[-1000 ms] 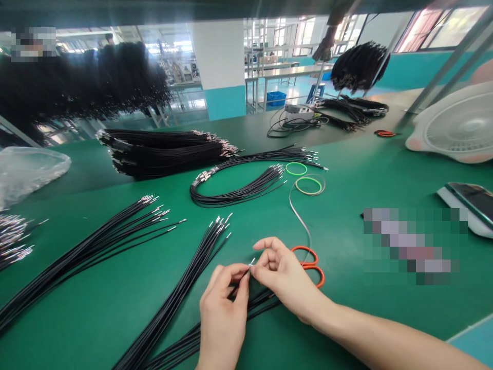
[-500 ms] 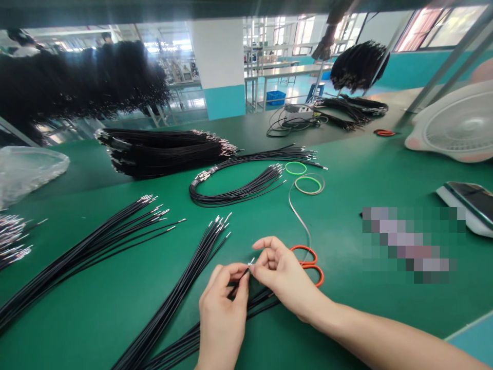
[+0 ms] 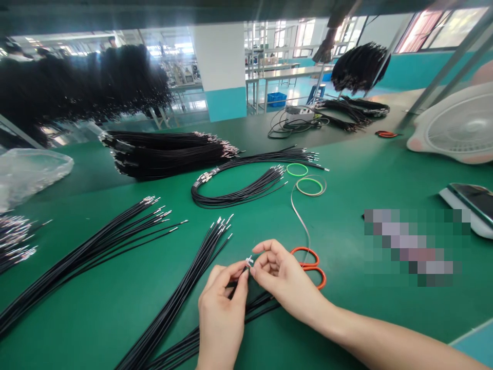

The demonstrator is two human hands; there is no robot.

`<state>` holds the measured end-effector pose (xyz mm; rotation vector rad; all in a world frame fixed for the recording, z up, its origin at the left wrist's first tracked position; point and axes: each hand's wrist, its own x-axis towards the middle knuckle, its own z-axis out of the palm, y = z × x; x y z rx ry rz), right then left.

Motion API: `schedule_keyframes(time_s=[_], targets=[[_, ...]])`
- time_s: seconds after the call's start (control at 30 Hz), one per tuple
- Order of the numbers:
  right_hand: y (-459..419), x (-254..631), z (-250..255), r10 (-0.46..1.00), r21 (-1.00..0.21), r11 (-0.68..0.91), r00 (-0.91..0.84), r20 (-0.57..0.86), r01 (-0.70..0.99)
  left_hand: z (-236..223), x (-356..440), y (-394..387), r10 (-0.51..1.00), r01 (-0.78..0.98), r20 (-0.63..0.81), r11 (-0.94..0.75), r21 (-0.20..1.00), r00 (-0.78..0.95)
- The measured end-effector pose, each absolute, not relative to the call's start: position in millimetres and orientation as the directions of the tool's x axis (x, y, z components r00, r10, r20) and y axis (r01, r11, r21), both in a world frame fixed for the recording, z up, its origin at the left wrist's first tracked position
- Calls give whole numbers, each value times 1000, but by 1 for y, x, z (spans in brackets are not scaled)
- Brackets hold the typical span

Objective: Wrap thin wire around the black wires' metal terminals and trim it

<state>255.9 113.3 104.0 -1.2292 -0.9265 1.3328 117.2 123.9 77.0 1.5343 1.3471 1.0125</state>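
Note:
My left hand point(image 3: 225, 308) pinches a black cable point(image 3: 249, 261) between thumb and forefinger, just below its small white and silver end, which points up. My right hand point(image 3: 275, 275) is right beside that end, its thumb and a finger pressed together and its forefinger raised; what lies between them is too small to make out. Orange-handled scissors point(image 3: 322, 277) lie partly hidden behind the right hand. Under both hands runs a bundle of black cables point(image 3: 181, 347), and another cable bundle point(image 3: 185, 272) lies just left of my left hand.
More cable bundles lie at left point(image 3: 92, 252) and in a bent loop point(image 3: 239, 198) ahead, with a thick stack point(image 3: 165, 154) behind. Green rings point(image 3: 309, 186) with a thin strip lie near the scissors. A white fan point(image 3: 458, 123) and a phone-like device point(image 3: 472, 205) stand at right.
The cable's white end has tilted slightly and shows more clearly above my left fingers. My right fingertips have shifted a little beside it. The view has moved slightly.

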Motion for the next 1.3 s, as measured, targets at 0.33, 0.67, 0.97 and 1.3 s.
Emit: schedule_keyframes(time_s=[0.33,0.67,0.97,1.3], targets=[[110,258,102,994,-994,-76,69,-82,-85,80,117,125,998,266,6,-24,964,67],[109,257,102,999,-997,-31,31,-29,70,86,117,128,989,145,-127,115,983,74],[109,256,101,998,-995,-20,58,-15,93,94,117,132,980,68,-160,153,986,116],[109,258,97,1000,-989,3,24,7,150,95,118,134,973,73,-200,192,979,113]])
